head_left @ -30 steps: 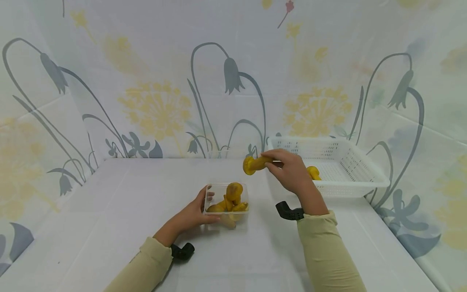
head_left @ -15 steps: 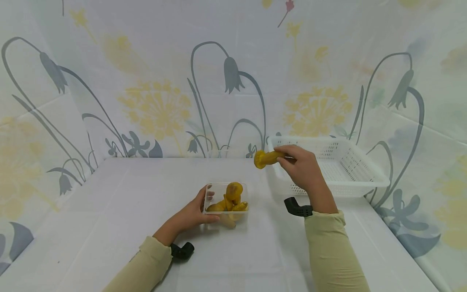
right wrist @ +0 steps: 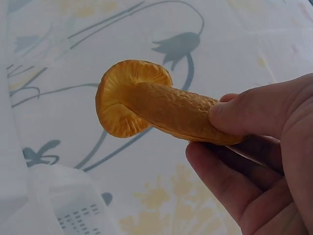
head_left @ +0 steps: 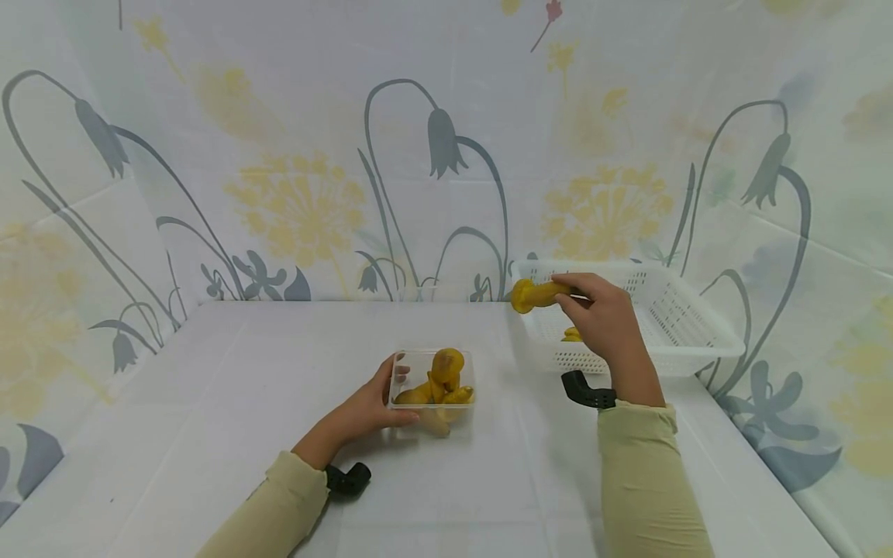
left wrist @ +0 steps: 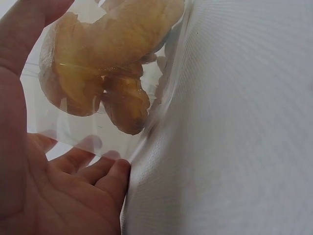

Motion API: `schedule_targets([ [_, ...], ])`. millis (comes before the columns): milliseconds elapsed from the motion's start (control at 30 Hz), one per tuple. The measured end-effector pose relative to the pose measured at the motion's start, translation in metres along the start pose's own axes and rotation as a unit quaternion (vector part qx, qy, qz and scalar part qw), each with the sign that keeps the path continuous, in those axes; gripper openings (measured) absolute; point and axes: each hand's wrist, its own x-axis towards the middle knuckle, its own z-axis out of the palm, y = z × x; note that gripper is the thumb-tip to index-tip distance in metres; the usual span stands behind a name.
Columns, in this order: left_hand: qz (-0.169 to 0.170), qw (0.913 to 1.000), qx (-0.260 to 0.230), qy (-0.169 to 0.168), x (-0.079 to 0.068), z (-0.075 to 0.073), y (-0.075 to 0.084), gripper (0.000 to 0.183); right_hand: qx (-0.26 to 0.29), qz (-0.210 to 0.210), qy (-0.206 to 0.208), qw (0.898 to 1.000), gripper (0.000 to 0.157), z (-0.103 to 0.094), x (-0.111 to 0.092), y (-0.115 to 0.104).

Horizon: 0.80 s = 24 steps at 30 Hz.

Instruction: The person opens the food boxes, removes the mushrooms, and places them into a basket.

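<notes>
A yellow mushroom [head_left: 537, 294] is pinched by its stem between the thumb and fingers of my right hand [head_left: 601, 319], above the near left part of the white basket [head_left: 663, 359]. In the right wrist view, the mushroom's [right wrist: 168, 105] ribbed cap points left, away from the hand. My left hand [head_left: 368, 412] grips the left side of a clear plastic box [head_left: 413, 361] on the table. Several yellow mushrooms [head_left: 446, 367] lie in that box. Seen through its wall in the left wrist view, the mushrooms [left wrist: 102, 54] sit just beyond the fingers.
Another yellow piece [head_left: 572, 334] shows inside the basket, partly hidden by the right hand. White cloth covers the table [head_left: 244, 387]. Behind stands a flower-printed curtain [head_left: 314, 116]. A faint clear container [head_left: 432, 294] stands at the table's back edge.
My right hand has moved right and slightly away, carrying the mushroom from beside the basket to over its left side. The left hand and the plastic box have stayed in place.
</notes>
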Motion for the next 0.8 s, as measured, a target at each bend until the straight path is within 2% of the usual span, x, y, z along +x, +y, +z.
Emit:
schedule_targets([
  [467, -0.009, 0.9998, 0.014, 0.005, 0.000, 0.001, -0.001, 0.114, -0.011, 0.064, -0.009, 0.998, 0.036, -0.006, -0.001, 0.019],
  [800, -0.007, 0.9999, 0.010, 0.002, 0.000, 0.001, -0.001, 0.115, -0.019, 0.105, -0.019, 0.994, 0.038, -0.006, -0.002, 0.024],
])
